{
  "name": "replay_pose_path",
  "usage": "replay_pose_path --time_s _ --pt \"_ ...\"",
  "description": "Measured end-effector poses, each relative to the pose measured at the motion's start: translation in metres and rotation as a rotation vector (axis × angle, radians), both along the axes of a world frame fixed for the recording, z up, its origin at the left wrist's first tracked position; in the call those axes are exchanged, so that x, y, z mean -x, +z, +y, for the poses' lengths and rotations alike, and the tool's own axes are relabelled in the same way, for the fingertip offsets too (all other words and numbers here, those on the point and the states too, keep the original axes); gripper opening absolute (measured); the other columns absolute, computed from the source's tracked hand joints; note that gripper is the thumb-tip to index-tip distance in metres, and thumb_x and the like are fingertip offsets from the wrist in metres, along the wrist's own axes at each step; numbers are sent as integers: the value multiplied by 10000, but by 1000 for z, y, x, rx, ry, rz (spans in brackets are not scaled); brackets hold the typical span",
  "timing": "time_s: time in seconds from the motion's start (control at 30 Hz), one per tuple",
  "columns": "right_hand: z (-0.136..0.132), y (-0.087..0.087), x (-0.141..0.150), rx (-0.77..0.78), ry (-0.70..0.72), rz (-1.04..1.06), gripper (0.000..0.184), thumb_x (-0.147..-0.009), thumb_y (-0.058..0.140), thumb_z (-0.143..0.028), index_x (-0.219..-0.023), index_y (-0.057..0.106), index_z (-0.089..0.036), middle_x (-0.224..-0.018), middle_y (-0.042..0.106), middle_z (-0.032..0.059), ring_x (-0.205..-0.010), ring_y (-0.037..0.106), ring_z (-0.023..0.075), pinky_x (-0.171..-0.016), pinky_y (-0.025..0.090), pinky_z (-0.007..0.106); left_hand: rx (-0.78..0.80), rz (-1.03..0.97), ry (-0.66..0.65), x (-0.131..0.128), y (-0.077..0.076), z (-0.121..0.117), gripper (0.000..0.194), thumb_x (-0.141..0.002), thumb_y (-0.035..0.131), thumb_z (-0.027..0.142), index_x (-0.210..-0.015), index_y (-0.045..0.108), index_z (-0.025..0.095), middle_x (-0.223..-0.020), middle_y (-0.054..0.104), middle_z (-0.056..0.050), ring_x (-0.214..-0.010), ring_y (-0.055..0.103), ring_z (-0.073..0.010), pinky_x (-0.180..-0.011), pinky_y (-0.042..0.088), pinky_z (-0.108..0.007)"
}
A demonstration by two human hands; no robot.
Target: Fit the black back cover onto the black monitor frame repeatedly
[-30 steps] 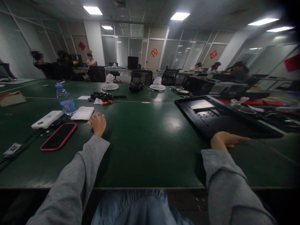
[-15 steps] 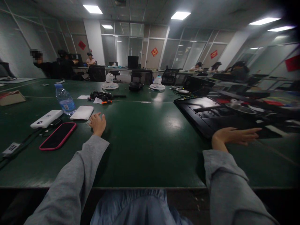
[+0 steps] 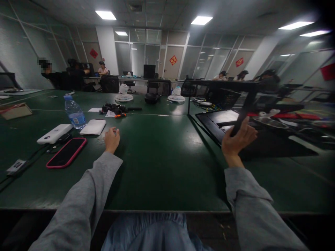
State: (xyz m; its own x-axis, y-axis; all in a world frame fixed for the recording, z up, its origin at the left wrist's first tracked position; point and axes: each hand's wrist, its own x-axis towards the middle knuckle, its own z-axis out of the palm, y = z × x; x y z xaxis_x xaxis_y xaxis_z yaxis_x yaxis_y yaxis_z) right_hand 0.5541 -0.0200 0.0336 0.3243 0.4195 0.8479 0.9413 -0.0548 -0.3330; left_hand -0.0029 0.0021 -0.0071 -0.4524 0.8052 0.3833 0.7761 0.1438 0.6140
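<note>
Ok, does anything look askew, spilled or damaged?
The black frame in the right hand is tilted up over the flat black panel, so it looks askew, though likely just being handled. No spill or damage shows.

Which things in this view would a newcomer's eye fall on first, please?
Probably the black frame first, tilted up in the right hand over a flat black panel on the right of the green table. Next, the pink-edged phone lying on the left, with an upright water bottle beyond it. Farther back, two small white fans stand out against the green.
</note>
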Motion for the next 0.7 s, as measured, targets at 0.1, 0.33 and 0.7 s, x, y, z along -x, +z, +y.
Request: replay_pose_path --time_s 0.1,0.33,0.7 --pt "10 -4 3 -151 29 -67 662 -998 389 -400 -1574 368 -75 -1308 569 274 -1302 488 399 -1108 329 657 -9 58 -108 4 -3 2 360 -1022 441 416 -1047 727 200 -1010 767 -104 -1147 623 -305 -1011 446 -437" --pt "12 -3 19 -228 193 -47 731 -1038 299 -452 -1609 263 2 -1408 530 309 -1322 513 362 -1131 371 567 -137 41 -278 4 -8 5 493 -1056 329 471 -1068 748 211 -883 747 -68 -940 686 -234 -919 489 -369" --pt "18 -15 39 -159 261 226 653 -1059 280 -405 -1634 247 -98 -955 688 99 -834 669 239 -932 535 454 -284 -111 -445 -16 -17 9 652 -1009 472 591 -1526 436 195 -1354 621 -173 -1021 688 -239 -934 546 -430"
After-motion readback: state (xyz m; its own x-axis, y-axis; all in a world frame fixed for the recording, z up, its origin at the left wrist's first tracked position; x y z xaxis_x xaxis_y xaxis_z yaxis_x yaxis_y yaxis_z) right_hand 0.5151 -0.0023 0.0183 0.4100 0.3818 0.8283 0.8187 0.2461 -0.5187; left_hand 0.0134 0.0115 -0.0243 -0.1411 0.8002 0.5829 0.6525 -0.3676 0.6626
